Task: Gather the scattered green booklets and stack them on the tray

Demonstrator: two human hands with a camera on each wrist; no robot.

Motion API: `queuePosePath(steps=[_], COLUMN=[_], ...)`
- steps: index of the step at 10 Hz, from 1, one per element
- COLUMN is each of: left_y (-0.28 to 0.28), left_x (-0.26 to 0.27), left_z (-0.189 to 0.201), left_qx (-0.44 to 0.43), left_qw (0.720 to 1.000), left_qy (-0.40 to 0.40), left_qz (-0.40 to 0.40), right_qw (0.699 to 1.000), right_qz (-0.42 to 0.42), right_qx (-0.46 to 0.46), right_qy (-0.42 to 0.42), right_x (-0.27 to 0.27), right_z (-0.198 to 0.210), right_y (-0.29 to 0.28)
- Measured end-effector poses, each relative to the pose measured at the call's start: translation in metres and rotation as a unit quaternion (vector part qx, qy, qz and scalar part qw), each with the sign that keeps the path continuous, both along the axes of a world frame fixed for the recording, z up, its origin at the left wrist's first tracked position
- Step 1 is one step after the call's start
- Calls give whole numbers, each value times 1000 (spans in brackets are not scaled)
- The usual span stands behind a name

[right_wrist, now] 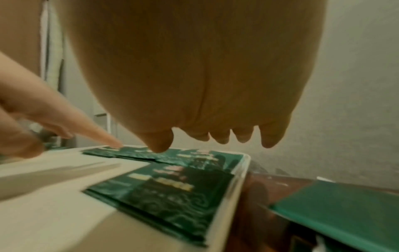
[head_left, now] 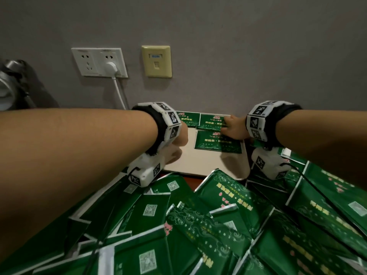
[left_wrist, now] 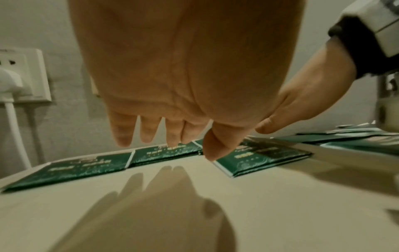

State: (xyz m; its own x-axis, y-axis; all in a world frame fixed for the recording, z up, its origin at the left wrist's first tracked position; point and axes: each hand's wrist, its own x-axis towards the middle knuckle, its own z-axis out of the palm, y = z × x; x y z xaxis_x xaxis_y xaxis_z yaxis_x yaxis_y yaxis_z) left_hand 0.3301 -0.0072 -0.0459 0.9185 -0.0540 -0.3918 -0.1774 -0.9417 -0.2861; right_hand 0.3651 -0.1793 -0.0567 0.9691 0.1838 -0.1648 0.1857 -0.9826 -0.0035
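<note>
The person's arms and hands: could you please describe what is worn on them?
Both forearms are bare, without sleeves. Each wrist carries a black band ringed with white blocks printed with black-and-white square markers. Under each wrist hangs a white camera housing bearing similar markers, with a thin black cable trailing back. The left hand and right hand wear no gloves.

Dim, seemingly overhead-lit, blurred wrist views
</note>
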Motion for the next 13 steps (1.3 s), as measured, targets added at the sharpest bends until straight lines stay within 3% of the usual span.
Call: queuePosePath(steps=[1,4,6,8,9,11,12,13], left_y=[-4,-23,-17,-22,-30,-46,-46,-40], left_x=[-21,-175,-298,-381,-388,-374,-373,-379], left_z=[19,40,22,-14,-17,-26,-21,-8], left_qx=[75,-74,-151,-110,-152,-148,-158,-158], left_qw=[995,995,986,989,976,961,961,965], left_qy=[-28,-60,-62,-79,-130,-163,-165,-177], left_qz=[-54,-3,-41,52,90,167,157,109], right_qw=[999,978,955,960,957,949,954,952], right_qz=[35,192,289,267,279,300,283,273], right_qx=[4,-85,-43,-45,-44,-86,-81,-133], right_qy=[15,22,53,70,61,55,49,35], right_x=[-37,-210,-325,-374,-387,-401,-404,-411], right_z=[23,58,51,29,27,32,36,35], right_y=[5,19,6,12,18,11,-3,-16])
